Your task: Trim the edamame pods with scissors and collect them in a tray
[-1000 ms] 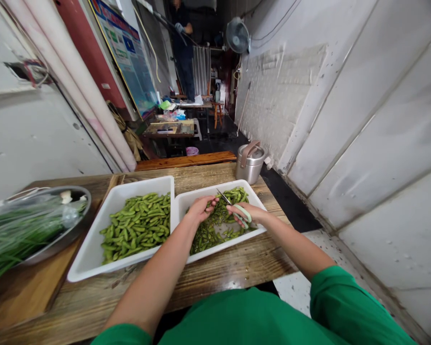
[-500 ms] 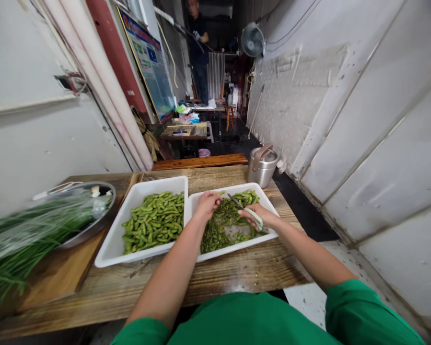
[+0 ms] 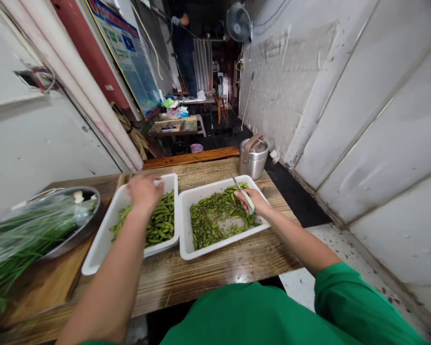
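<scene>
My right hand (image 3: pixel 253 200) grips scissors (image 3: pixel 250 203) with pale green handles, their blades pointing up and away over the right white tray (image 3: pixel 197 255). In that tray lie small trimmed bits and edamame pods (image 3: pixel 208 211). My left hand (image 3: pixel 145 190) is over the far part of the left white tray (image 3: pixel 93 261), smeared by motion, so its fingers and anything in them do not show clearly. Beneath it, whole edamame pods (image 3: pixel 161 223) fill the left tray, partly hidden by my hand and forearm.
On the left, a metal bowl (image 3: pixel 97 211) and bagged green stalks (image 3: pixel 31 239) rest over a wooden board (image 3: pixel 53 282). A lidded steel pot (image 3: pixel 253 160) stands at the table's far right corner. Further back are a bench (image 3: pixel 190 159) and a person (image 3: pixel 184 52) standing.
My left hand has swung left from the right tray to above the left tray. My right hand still holds the scissors, now with the blades pointing more upward. The view has shifted slightly right.
</scene>
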Demonstrator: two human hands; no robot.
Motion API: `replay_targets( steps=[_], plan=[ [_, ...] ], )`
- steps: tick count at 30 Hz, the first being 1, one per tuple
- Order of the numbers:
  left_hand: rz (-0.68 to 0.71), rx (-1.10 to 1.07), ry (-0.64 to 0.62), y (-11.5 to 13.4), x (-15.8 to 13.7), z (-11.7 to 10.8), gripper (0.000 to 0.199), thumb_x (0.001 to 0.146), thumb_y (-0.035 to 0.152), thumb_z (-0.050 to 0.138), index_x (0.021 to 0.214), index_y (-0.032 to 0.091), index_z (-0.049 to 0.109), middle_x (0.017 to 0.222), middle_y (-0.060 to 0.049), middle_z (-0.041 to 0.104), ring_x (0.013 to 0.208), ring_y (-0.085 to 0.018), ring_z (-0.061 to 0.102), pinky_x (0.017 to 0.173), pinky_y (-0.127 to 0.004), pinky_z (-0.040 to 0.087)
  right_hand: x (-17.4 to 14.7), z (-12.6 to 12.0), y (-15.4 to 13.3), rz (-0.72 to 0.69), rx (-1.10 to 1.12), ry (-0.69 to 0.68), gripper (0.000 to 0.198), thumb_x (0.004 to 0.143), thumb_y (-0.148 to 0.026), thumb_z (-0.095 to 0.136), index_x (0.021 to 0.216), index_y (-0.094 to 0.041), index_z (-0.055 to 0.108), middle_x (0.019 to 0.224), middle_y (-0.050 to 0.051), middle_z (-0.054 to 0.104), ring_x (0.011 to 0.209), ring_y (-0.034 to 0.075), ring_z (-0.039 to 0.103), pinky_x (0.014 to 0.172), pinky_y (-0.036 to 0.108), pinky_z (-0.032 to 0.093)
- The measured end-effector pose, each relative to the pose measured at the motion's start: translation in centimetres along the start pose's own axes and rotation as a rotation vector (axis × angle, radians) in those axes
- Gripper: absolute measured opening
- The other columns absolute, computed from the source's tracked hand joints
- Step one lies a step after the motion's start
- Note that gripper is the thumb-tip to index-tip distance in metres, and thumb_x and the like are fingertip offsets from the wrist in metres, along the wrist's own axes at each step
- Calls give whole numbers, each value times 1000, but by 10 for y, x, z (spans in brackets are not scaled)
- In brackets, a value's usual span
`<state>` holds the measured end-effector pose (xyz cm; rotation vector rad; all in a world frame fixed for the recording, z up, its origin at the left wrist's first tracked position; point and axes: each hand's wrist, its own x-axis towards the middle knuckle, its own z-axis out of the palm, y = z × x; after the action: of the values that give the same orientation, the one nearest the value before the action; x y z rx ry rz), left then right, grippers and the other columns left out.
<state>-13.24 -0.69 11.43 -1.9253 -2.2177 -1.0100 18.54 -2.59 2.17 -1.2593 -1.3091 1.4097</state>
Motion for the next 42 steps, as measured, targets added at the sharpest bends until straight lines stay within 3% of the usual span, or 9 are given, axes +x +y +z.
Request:
replay_targets(
  steps=[5, 8, 11, 17, 21, 25, 27, 33, 42],
  plan=[
    [364, -66, -670, 87, -46, 89, 19, 71, 24, 50, 75, 18, 68, 79, -5, 66, 73, -16, 57, 69, -24, 39, -3, 0, -6, -22, 31, 56, 36, 64, -47, 63, 62, -16, 45, 41, -6, 42, 28, 5, 38, 24, 17, 29],
    [374, -12, -761, 106, -73, 139, 14, 67, 23, 55, 70, 16, 67, 74, -8, 66, 66, -16, 57, 64, -24, 39, -6, 2, -10, -34, 11, 46, 35, 63, -46, 64, 61, -16, 45, 41, -7, 41, 28, 5, 37, 25, 17, 29],
    [320, 64, -724, 106, -87, 166, 15, 65, 22, 56, 73, 15, 66, 74, -10, 65, 65, -18, 58, 60, -24, 39, -6, 4, -13, -21, 5, 40, 35, 65, -46, 62, 62, -16, 45, 42, -7, 42, 28, 5, 38, 25, 17, 30],
    [280, -32, -729, 100, -84, 151, 11, 64, 20, 54, 61, 14, 62, 58, -7, 61, 55, -15, 55, 53, -22, 37, -4, 6, -10, 39, -87, -85, 37, 64, -48, 63, 61, -16, 45, 42, -6, 42, 30, 6, 38, 25, 17, 31],
    [-27, -388, -732, 89, -71, 134, 13, 68, 23, 51, 63, 15, 59, 48, -2, 56, 46, -11, 52, 46, -19, 34, -6, 5, -5, 81, -230, -182, 41, 63, -53, 62, 62, -15, 45, 43, -4, 43, 32, 7, 41, 28, 19, 35],
    [-449, -879, -747, 71, -66, 125, 10, 72, 22, 53, 68, 13, 56, 51, 0, 54, 39, -6, 44, 38, -16, 28, -9, 8, -2, 70, -266, -300, 42, 63, -55, 61, 68, -16, 45, 49, -5, 44, 35, 6, 41, 31, 18, 36],
    [-571, -1080, -780, 67, -67, 121, 7, 70, 18, 57, 69, 11, 55, 52, 1, 53, 40, -4, 44, 38, -14, 29, -9, 10, -2, 49, -259, -324, 43, 65, -56, 58, 70, -16, 44, 51, -5, 43, 36, 5, 41, 32, 17, 36],
    [-639, -1340, -746, 70, -67, 114, 13, 64, 3, 63, 74, 9, 57, 60, -3, 58, 51, -5, 53, 49, -14, 43, -8, 10, -2, -8, -288, -235, 43, 66, -57, 57, 67, -17, 42, 46, -6, 39, 35, 5, 37, 31, 17, 33],
    [-598, -1330, -616, 67, -63, 121, 11, 61, 10, 67, 69, 9, 59, 58, -2, 58, 51, -5, 52, 50, -15, 42, -13, 8, -9, 16, -294, -250, 42, 63, -54, 60, 64, -16, 44, 44, -6, 39, 34, 5, 35, 32, 16, 30]
  ],
)
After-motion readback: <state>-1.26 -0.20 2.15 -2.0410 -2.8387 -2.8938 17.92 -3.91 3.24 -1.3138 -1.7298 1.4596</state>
